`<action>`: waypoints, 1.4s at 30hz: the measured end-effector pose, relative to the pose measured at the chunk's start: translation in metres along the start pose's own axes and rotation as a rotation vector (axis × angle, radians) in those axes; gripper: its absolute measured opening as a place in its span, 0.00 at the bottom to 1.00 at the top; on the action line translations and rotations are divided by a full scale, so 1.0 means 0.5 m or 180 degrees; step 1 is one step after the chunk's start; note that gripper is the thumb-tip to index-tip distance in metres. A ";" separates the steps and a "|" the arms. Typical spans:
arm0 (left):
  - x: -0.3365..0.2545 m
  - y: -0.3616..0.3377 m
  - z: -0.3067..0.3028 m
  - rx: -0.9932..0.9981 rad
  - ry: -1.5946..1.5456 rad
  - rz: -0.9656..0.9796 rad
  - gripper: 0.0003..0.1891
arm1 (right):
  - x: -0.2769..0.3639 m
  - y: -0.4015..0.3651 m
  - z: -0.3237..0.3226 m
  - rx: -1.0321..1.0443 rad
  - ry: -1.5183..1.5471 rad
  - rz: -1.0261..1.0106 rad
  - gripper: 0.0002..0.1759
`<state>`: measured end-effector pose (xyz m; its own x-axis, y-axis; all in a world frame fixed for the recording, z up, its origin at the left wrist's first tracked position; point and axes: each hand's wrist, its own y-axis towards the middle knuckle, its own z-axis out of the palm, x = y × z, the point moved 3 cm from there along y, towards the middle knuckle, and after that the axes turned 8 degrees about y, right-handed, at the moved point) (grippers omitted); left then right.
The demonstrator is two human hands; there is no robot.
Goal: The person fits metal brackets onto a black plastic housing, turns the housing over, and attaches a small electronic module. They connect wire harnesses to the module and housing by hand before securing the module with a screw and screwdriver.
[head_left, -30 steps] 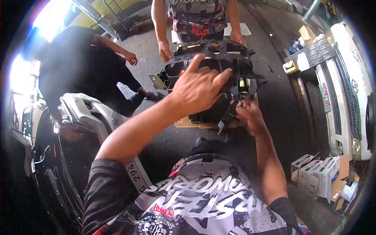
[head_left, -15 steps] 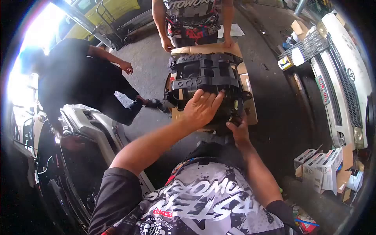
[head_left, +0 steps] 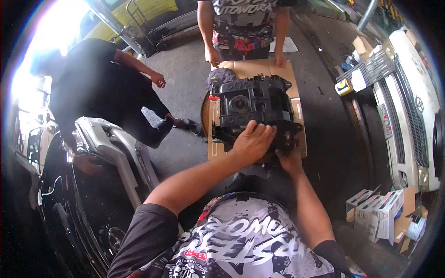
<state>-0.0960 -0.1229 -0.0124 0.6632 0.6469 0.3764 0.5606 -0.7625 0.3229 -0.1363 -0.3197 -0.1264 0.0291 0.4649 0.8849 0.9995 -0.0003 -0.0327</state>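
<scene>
A bulky black plastic housing (head_left: 257,104), with ribs, brackets and a round opening, rests on a cardboard-covered surface (head_left: 250,68). My left hand (head_left: 252,142) is at its near edge, with the fingers bent over the top of that edge. Lower down, my right hand (head_left: 291,162) grips the near right corner; most of its fingers are hidden under the part. A dark crumpled cloth (head_left: 221,76) lies behind the housing's far left corner.
A co-worker (head_left: 243,28) stands across from me, hands by the cardboard. Another person (head_left: 111,88) bends at the left beside a dark car panel (head_left: 106,185). On the right are a white car front (head_left: 408,106) and several cardboard boxes (head_left: 380,211).
The housing has turned in my hands: its round opening now faces up where ribbed bars showed before. My hands stay at its near side. The co-worker's hands are now apart from the housing.
</scene>
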 end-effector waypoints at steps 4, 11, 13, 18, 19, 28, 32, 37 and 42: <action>-0.019 -0.009 0.013 -0.0052 -0.0117 -0.0050 0.29 | -0.031 -0.011 0.021 0.0433 -0.0559 0.0166 0.38; 0.016 -0.102 -0.111 -0.0140 -0.2069 -0.0916 0.34 | -0.024 -0.019 0.012 0.1389 -0.1066 0.0975 0.31; 0.049 -0.167 -0.117 -0.0414 -0.2116 -0.1782 0.35 | -0.124 -0.034 -0.014 0.1366 -0.1294 0.1068 0.29; 0.080 -0.323 0.057 -0.0248 -0.4055 -0.4743 0.35 | -0.028 -0.009 -0.120 -0.0806 -0.0302 0.0735 0.27; 0.095 -0.320 0.083 -0.0211 -0.4921 -0.5171 0.35 | 0.016 0.010 -0.133 -0.1064 -0.0458 0.0039 0.27; 0.147 -0.235 0.144 0.0397 -0.5643 -0.4642 0.33 | 0.282 0.204 -0.024 0.0532 -0.1812 -0.0796 0.42; 0.142 -0.247 0.145 0.0245 -0.5642 -0.4647 0.33 | 0.310 0.207 -0.006 0.0921 -0.2187 -0.0218 0.46; 0.094 -0.295 0.151 -0.0250 -0.6390 -0.4910 0.30 | 0.264 0.205 -0.004 0.0850 -0.2180 -0.0551 0.47; -0.066 -0.563 0.296 0.0451 -0.5893 -0.5600 0.26 | 0.291 0.200 0.004 0.0955 -0.2198 -0.0533 0.43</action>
<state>-0.2021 0.0698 -0.2443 -0.6402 -0.1922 -0.7438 0.7415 0.0982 -0.6637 -0.0319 -0.2502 -0.0019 -0.2366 0.8847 0.4016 0.9400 0.3130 -0.1356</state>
